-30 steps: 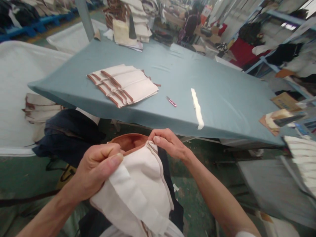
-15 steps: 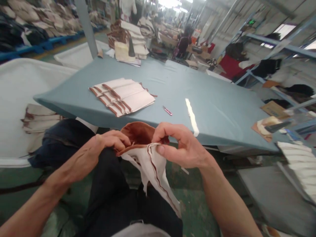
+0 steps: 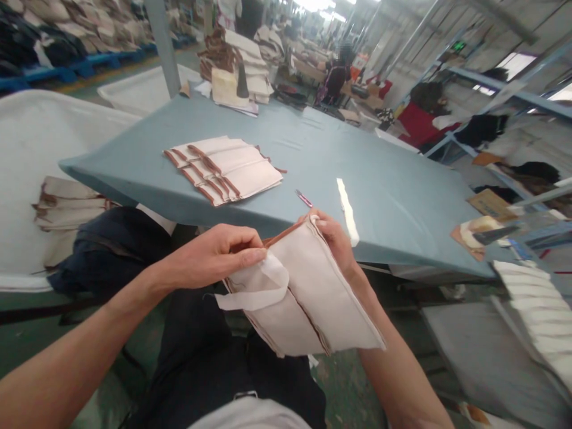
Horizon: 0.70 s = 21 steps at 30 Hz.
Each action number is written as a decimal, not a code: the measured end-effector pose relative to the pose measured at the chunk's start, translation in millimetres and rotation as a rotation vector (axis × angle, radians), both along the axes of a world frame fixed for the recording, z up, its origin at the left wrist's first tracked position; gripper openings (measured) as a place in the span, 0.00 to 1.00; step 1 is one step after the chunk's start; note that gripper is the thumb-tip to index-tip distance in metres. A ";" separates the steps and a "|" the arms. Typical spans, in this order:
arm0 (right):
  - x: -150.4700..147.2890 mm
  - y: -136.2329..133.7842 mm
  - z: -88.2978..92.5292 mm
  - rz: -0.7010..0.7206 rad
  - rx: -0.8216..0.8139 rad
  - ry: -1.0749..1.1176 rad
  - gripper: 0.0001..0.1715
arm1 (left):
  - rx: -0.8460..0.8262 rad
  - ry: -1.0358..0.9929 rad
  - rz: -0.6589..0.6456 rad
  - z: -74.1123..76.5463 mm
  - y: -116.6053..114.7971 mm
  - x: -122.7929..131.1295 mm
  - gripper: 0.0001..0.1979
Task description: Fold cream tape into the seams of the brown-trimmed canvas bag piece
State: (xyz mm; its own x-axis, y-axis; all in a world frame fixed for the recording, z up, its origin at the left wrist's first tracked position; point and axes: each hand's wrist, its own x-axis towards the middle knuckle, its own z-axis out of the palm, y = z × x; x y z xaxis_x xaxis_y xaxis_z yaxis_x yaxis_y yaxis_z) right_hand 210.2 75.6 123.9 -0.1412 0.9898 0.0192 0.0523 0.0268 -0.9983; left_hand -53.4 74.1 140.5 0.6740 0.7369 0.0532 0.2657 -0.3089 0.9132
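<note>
Above my lap hangs a white fabric piece (image 3: 308,286) with brown edging along its top and a dark seam down its middle. My left hand (image 3: 223,253) pinches its upper left edge, where a loose white strip (image 3: 259,292) curls down across the cloth. On the upper right corner, my right hand (image 3: 333,235) is closed, thumb in front and other fingers partly hidden behind the cloth. Just beyond, on the blue-covered table (image 3: 402,196), lie small thread snips (image 3: 304,198) with a pinkish-red handle and a white strip of material (image 3: 347,211).
A stack of similar white pieces with brown edges (image 3: 227,167) lies on the table's left part. More fabric (image 3: 257,65) is piled at the far end. White bins (image 3: 27,137) stand at left, metal shelving (image 3: 491,83) at right. A person (image 3: 335,77) sits in the background.
The fabric piece has been turned and spread, so its broad white face now shows instead of the brown inside. My left hand has moved right and slightly up; a loose white strip has come into view.
</note>
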 end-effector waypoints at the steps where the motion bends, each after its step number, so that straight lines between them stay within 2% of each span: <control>1: 4.2 -0.7 -2.3 -0.044 0.013 -0.072 0.14 | 0.030 0.010 0.035 -2.3 -2.3 -0.8 0.19; 3: 11.7 -6.6 -3.9 -0.190 0.075 -0.185 0.13 | 0.086 0.014 0.106 -6.4 -8.4 -3.6 0.18; 5: 11.9 -20.1 -2.0 -0.347 0.169 -0.254 0.18 | 0.108 0.010 0.151 -8.9 -14.7 -6.2 0.18; 6: 7.4 -29.3 -0.7 -0.381 0.203 -0.270 0.20 | 0.111 0.007 0.166 -9.9 -17.4 -6.6 0.19; 8: -10.9 -49.0 0.5 -0.319 0.259 -0.372 0.19 | 0.115 0.012 0.201 -12.0 -21.2 -5.5 0.18; 10: -35.8 -65.0 -2.3 -0.134 0.194 -0.471 0.15 | 0.119 0.045 0.230 -15.5 -23.6 -2.5 0.17; 12: -57.1 -73.0 -9.2 -0.037 0.090 -0.491 0.15 | 0.151 0.089 0.257 -20.9 -25.4 0.7 0.16; 15: -70.0 -73.4 -23.5 -0.013 -0.023 -0.390 0.16 | 0.216 0.113 0.285 -30.3 -29.3 3.0 0.15; 18: -67.5 -70.2 -37.2 -0.049 -0.076 -0.328 0.15 | 0.213 0.064 0.320 -37.3 -33.9 2.9 0.15; 21: -64.6 -69.6 -47.0 -0.016 -0.142 -0.261 0.23 | 0.204 0.068 0.325 -41.2 -37.3 3.3 0.15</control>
